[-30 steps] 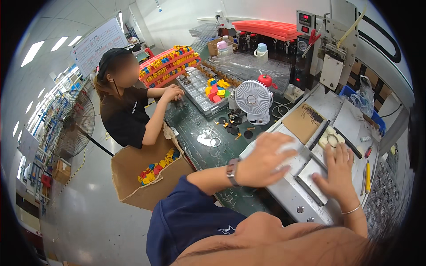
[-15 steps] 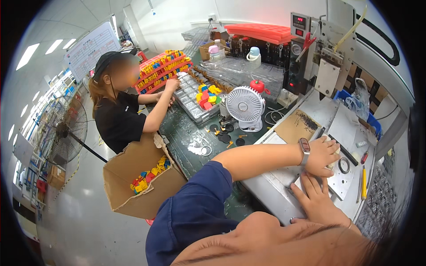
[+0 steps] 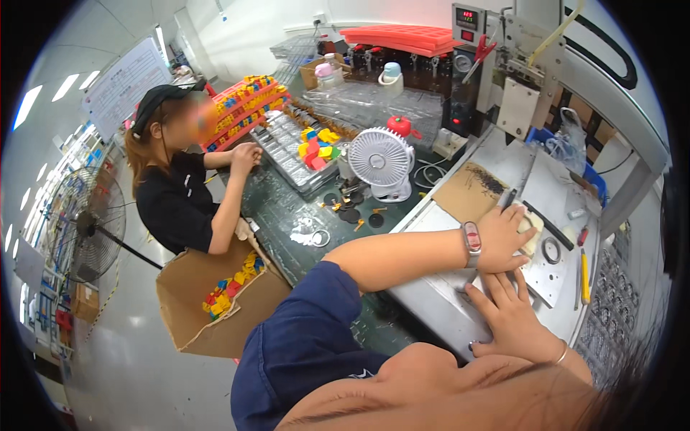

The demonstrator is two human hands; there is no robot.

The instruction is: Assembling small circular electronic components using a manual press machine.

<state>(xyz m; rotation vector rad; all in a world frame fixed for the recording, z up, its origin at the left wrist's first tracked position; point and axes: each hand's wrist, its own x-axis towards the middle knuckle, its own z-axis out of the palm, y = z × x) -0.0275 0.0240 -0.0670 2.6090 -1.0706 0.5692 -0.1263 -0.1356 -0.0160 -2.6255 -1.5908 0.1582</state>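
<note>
My left hand (image 3: 502,241), with a banded wristwatch (image 3: 471,244) on the wrist, reaches across from the left. Its fingers are stretched out over a cream-coloured piece (image 3: 533,228) on the machine's work surface; what that piece is I cannot make out. Just below it, my right hand (image 3: 516,317) lies with fingers spread at the edge of a pale metal plate (image 3: 548,285) with holes. Both hands come close together near the fingertips of the right one. Beside the cream piece are a dark bar (image 3: 550,224) and a metal ring (image 3: 551,250).
A press-like machine (image 3: 519,108) stands above the work surface. A yellow-handled tool (image 3: 585,276) lies at right. A white fan (image 3: 381,161) stands on the green table (image 3: 280,194). At left a co-worker (image 3: 180,179) stands by a cardboard box (image 3: 180,309) of coloured pieces.
The view has shifted slightly. My left hand's fingers are spread wider over the cream piece. My right hand stays flat near the plate. The co-worker's hands have come together.
</note>
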